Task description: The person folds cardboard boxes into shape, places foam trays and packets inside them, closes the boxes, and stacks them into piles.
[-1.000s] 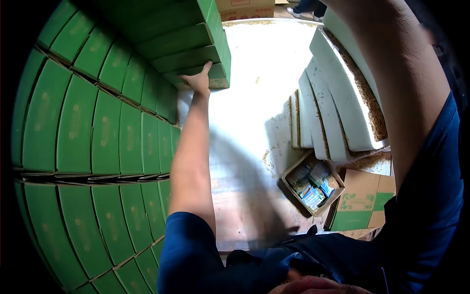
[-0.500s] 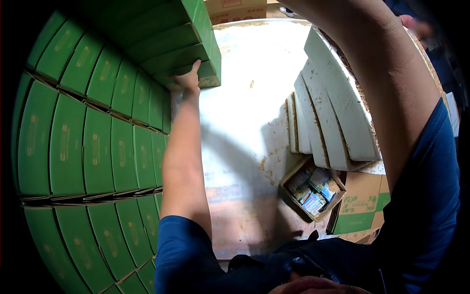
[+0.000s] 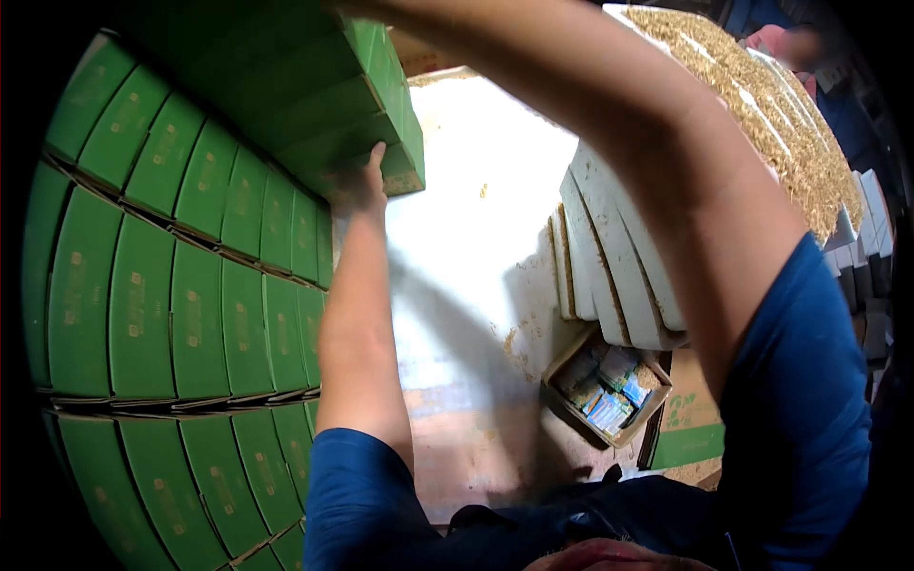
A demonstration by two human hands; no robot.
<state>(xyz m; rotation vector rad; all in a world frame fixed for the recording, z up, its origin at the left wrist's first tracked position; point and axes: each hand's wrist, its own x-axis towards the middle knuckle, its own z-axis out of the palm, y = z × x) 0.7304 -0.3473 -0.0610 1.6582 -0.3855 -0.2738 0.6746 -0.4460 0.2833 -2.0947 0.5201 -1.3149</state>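
In the head view, my left hand (image 3: 366,183) is at the near lower edge of a stack of green cardboard boxes (image 3: 404,152). Its thumb points up against the lowest box, while the other fingers curl into shadow under or behind it. My right forearm (image 3: 609,90) reaches across the top of the view toward the upper part of that stack. The right hand itself lies beyond the top edge and cannot be seen.
Rows of green boxes (image 3: 143,295) fill the left side. White foam slabs (image 3: 609,257) lean at the right, near a surface covered in tan shavings (image 3: 762,105). An open carton (image 3: 562,409) holds small colourful packets. Another person (image 3: 776,40) is at the upper right.
My right arm has swung left over the green stack. The stack and my left hand appear slightly lower in view, and more of the shavings-covered surface shows at right.
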